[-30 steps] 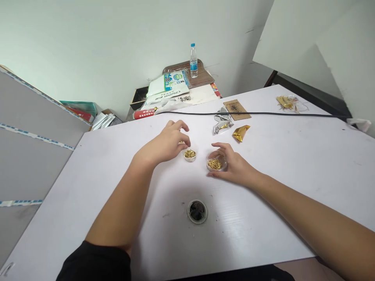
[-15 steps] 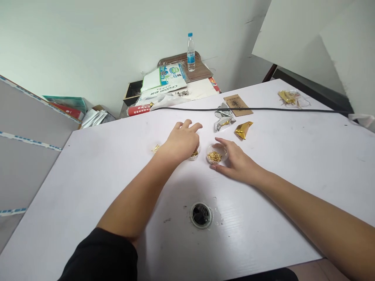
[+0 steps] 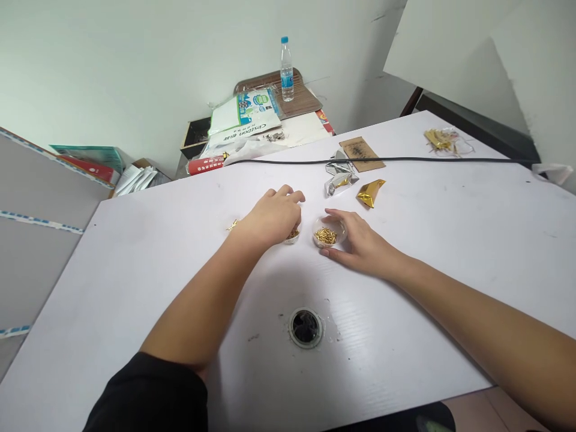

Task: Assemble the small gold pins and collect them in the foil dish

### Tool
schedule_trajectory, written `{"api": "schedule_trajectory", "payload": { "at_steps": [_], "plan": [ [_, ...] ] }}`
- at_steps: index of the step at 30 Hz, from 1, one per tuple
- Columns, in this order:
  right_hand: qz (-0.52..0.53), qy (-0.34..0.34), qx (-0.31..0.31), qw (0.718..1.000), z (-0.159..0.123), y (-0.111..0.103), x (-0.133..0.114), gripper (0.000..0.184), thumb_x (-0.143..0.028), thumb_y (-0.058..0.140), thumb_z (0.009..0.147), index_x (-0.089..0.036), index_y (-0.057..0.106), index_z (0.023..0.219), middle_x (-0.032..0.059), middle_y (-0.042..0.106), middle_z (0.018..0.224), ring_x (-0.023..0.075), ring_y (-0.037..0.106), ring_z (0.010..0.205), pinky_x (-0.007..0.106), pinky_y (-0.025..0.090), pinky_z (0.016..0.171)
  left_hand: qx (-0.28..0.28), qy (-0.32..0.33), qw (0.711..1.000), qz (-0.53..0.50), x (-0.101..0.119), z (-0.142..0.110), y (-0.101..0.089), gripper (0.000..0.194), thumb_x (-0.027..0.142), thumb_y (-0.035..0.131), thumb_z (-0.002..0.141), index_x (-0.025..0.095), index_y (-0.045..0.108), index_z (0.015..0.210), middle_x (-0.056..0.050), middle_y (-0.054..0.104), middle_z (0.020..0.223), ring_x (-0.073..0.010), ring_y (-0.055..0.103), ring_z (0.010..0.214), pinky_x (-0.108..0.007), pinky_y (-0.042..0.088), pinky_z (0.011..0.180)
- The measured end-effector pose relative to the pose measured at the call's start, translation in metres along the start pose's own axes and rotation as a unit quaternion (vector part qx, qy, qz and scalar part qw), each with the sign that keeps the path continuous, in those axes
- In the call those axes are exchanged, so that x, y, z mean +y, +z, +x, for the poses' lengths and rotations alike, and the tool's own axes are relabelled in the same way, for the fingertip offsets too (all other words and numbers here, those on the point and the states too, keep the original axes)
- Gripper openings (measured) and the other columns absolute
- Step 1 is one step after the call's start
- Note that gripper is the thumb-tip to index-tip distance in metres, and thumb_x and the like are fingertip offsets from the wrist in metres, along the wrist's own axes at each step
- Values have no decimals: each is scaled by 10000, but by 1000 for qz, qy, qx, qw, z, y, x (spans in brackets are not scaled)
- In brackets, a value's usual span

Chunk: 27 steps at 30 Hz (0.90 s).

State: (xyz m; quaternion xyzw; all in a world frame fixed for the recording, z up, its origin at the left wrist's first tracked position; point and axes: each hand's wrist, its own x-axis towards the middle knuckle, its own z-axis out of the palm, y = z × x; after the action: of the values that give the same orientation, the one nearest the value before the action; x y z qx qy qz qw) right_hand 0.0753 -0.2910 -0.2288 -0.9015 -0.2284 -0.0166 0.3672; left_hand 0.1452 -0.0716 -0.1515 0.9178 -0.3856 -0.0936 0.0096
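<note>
My right hand (image 3: 363,243) curls round a small clear plastic cup (image 3: 320,225), thumb at the near side and fingers at the far side. A heap of small gold pin-like pieces (image 3: 326,236) lies inside it. Just to the left, my left hand (image 3: 275,217) reaches down over a second small clear cup (image 3: 292,240), which also contains gold pieces and is mostly covered by the hand. Its outer fingers stick out, while the index finger bends down into that cup; the thumb tip and whatever is pinched are hidden. A few loose gold pins (image 3: 232,225) lie on the table left of my left wrist.
On the white table (image 3: 387,354) are a gold foil packet (image 3: 371,193), silver foil packets (image 3: 341,183), a brown card (image 3: 361,153) and a bag of gold pieces (image 3: 443,142). A black cable (image 3: 405,159) crosses behind. A round cable hole (image 3: 306,327) opens in front. A water bottle (image 3: 287,75) stands behind.
The view has shifted slightly. My left hand stays at the left cup, its fingers a little more gathered, and my right hand still holds the other cup.
</note>
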Motion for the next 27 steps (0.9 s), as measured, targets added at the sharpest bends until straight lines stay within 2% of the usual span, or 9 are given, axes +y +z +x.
{"api": "schedule_trajectory", "payload": {
  "at_steps": [3,8,15,18,23,25,27],
  "plan": [
    [-1,-1,1,1000,0,0,0,734,-464,673,852,-203,333,1447,175,563,1369,365,498,1299,587,423,1066,-30,7,999,16,1,0,-5,200,2,597,666,160,703,605,-89,599,1347,-331,464,1200,-407,410,916],
    [-7,-7,1,1000,-1,0,2,721,-457,667,858,-204,332,1444,167,572,1361,357,509,1290,576,437,1060,-72,-6,997,1,0,-3,-16,165,77,619,737,168,726,650,-81,612,1339,-298,490,1203,-370,429,913],
    [-20,-11,2,1000,-2,0,1,701,-498,636,877,-205,334,1437,174,565,1370,359,517,1286,581,446,1056,-76,15,997,-18,-2,-10,-28,226,137,579,852,205,794,846,-60,570,1410,-273,456,1299,-385,427,998],
    [-12,-4,-1,1000,-2,0,0,714,-508,636,875,-210,319,1440,176,564,1374,364,518,1291,590,446,1058,-54,13,997,-47,-5,-15,-34,230,175,577,893,225,794,949,-54,560,1411,-271,441,1317,-399,416,1045],
    [-2,9,-3,1000,-1,-2,0,772,-530,678,844,-217,306,1443,188,542,1386,378,520,1294,609,447,1056,3,19,995,-95,-11,-22,-41,228,196,561,917,212,786,947,-54,577,1363,-254,472,1270,-393,416,1050],
    [8,-3,0,1000,-2,-3,1,830,-550,711,815,-221,293,1452,194,526,1389,380,517,1297,613,443,1061,22,29,994,-108,-13,-23,-40,218,191,569,911,203,785,941,-65,611,1296,-251,506,1221,-386,429,1024],
    [23,-22,7,999,-4,-4,2,890,-557,737,794,-232,260,1473,197,506,1393,378,515,1299,609,448,1059,70,48,989,-125,-13,-23,-39,203,189,585,903,195,785,937,-75,653,1171,-235,559,1129,-367,448,976]
  ]
}}
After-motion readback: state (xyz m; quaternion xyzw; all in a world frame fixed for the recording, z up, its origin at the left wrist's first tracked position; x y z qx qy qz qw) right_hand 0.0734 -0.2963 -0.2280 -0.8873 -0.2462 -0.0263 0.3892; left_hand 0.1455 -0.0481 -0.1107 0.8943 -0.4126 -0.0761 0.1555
